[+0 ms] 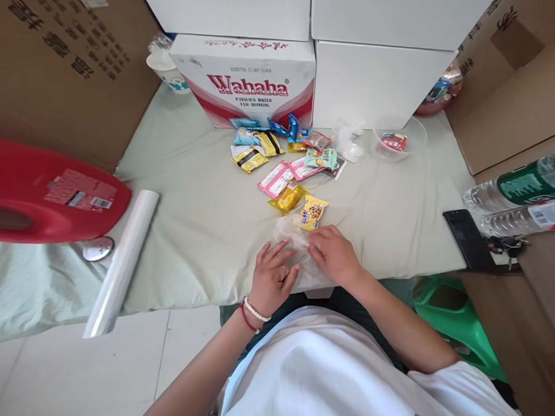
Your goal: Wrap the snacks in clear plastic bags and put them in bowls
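Here's the clear plastic bag (308, 272), well in front of the Wahaha box (250, 82), and the right hand (334, 252) pinches its film in curled fingers! The left hand (271, 279), fingers loosely spread, rests against the bag too. Closer to the box comes a yellow cookie packet (312, 213), then more snack packets (275, 179). Right of the box, a clear bowl (379, 140); left and nearer, a plastic roll (123, 263)!

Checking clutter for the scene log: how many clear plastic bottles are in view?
2, both at the right edge: a clear plastic bottle with a green label and, below it in the picture, a bottle with a mostly white label. Others may be hidden.
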A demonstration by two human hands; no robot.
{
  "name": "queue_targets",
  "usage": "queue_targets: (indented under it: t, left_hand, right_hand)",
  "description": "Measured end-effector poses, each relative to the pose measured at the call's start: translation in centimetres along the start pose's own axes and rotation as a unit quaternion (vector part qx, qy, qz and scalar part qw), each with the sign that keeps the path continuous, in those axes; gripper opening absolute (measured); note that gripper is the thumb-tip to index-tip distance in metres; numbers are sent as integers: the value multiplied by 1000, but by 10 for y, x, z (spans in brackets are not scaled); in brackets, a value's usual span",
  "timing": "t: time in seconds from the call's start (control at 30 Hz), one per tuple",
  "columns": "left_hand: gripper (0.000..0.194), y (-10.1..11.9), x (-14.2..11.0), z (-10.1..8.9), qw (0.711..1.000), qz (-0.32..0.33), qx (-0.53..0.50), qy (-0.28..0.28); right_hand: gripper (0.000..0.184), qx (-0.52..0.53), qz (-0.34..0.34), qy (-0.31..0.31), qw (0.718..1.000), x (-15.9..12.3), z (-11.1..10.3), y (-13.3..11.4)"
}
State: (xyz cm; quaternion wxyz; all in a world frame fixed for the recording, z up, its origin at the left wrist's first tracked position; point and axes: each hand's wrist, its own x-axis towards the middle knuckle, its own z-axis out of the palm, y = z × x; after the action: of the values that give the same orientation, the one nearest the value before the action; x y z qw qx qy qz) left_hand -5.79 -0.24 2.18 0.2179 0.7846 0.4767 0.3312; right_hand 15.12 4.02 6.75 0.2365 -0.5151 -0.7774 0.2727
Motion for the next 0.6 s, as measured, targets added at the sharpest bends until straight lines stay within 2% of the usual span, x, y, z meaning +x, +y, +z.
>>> queue_targets:
  t: [0.1,0.2,0.27,0.3,0.4,0.47,0.5,0.53,0.6]
  left_hand:
    - [34,-5,-15,-6,1000,-13,10,4]
    - [6,-7,-36,-17,999,-49,13,16]
    - [20,-4,-43,-26,996,-80,13,31]
    - [20,-1,-43,-30,994,-97,15,45]
    - [13,14,-29,-42,981,-129,61,130]
    - [10,28,-12,-45,972,-87,116,184]
    - [10,35,-3,-44,973,-40,135,181]
    - [12,39,5,-42,977,14,149,154]
    - [21,41,19,-32,979,94,170,57]
  right_hand:
    - [19,146,106,66,981,-1,-2,20]
    - [27,301,243,63,920,-10,-9,36]
    - [31,353,294,50,887,-19,-8,42]
    - [32,363,301,46,881,-22,-7,43]
    - [34,363,287,36,886,-29,0,41]
    - [35,341,267,28,901,-30,4,37]
    - [35,325,254,24,911,-30,5,35]
    - [35,309,239,18,920,-30,5,33]
    - [35,291,216,10,932,-30,6,31]
